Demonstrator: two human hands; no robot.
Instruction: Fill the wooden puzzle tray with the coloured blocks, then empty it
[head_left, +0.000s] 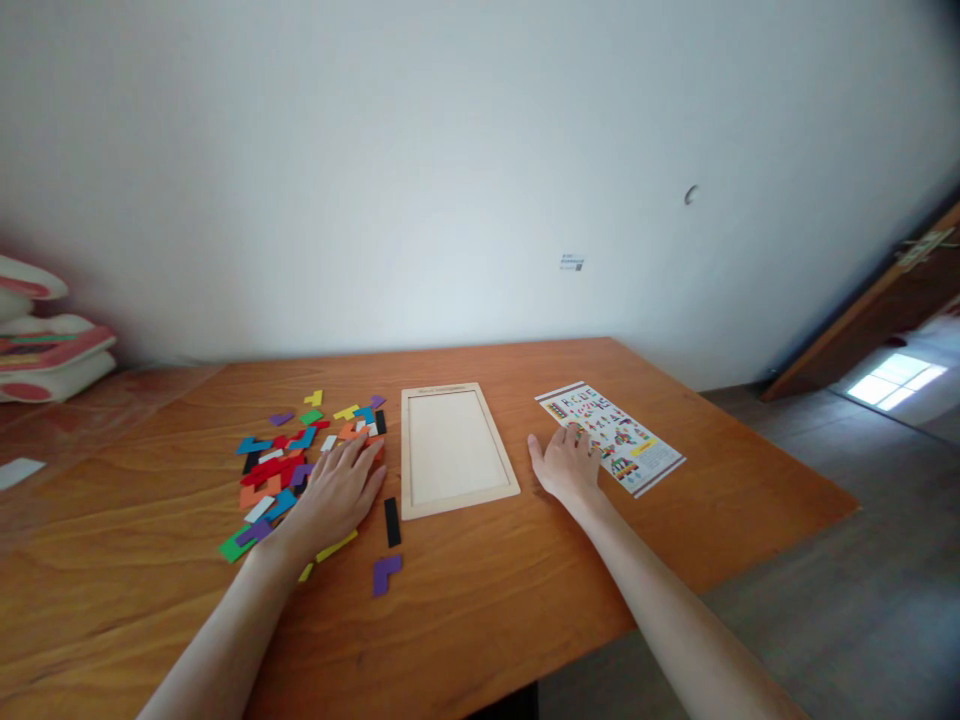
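Observation:
My left hand [345, 487] lies with fingers stretched out over the right side of a spread of coloured puzzle pieces [277, 468], hiding some of them. Just right of it is a shallow wooden puzzle tray [455, 450] with a bare inner panel. A black straight piece [392, 522] and a purple angled piece [386, 574] lie apart, near the tray's lower left corner. My right hand [568, 462] is open, its fingertips on the left edge of a printed pattern sheet [619, 440]. Neither hand shows anything held.
The wooden table [480, 600] meets a pale wall [420, 180] at the back. A white and pink object [56, 345] stands at the far left, with a white paper slip [20, 472] near it. At the right are the grey floor [840, 570] and a brown door [862, 310].

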